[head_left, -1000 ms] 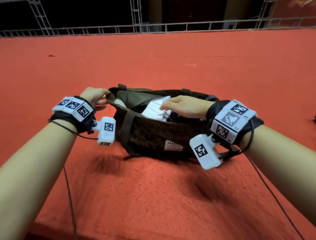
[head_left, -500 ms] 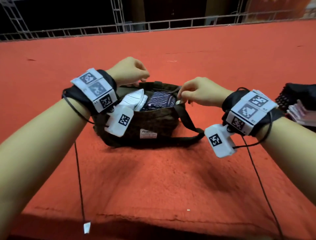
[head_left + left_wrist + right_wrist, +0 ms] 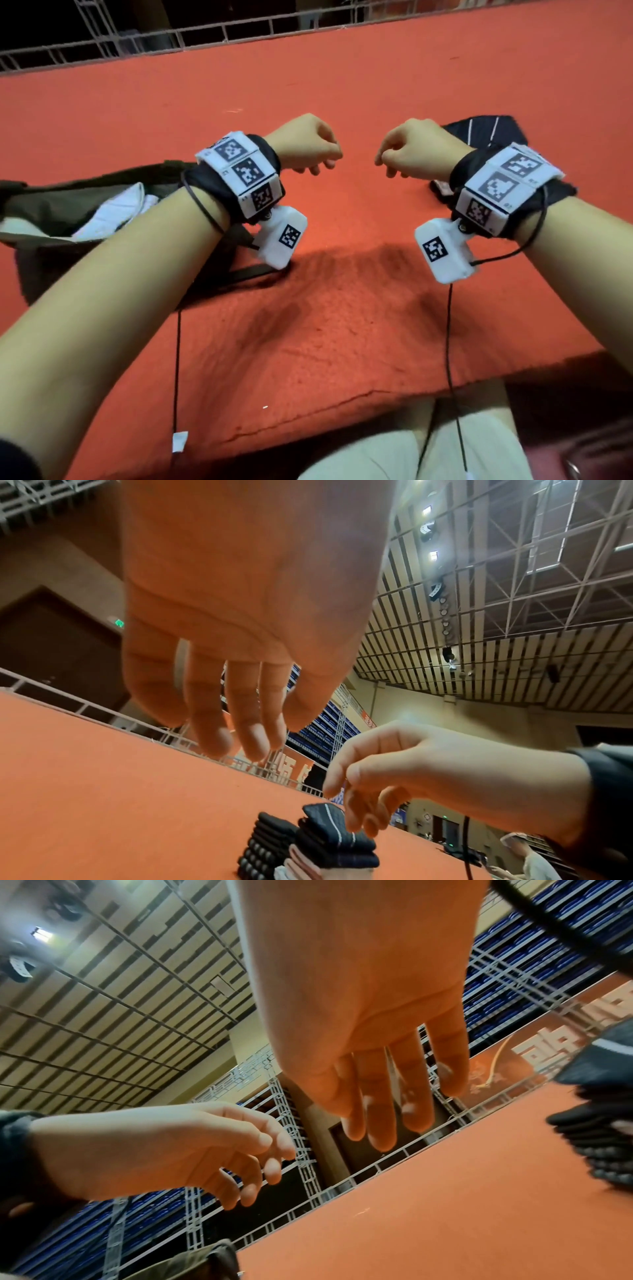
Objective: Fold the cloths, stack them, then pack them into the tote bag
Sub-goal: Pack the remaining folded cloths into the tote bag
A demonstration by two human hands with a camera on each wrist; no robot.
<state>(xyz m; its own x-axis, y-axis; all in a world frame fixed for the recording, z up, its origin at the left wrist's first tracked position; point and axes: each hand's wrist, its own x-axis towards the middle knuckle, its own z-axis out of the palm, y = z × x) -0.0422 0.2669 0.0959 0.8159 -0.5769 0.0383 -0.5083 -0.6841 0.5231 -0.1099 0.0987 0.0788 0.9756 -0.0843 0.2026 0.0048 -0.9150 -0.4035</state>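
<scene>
Both hands' grip slack and empty, left (image 3: 305, 145), right (image 3: 416, 150); folded cloths' layered edges (image 3: 308, 842) in left-wrist view only.

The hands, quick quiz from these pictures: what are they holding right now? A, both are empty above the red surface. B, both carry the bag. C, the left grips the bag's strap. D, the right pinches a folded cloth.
A: the left hand and the right hand hang loosely curled with nothing in them, the bag lying off to the left.
</scene>
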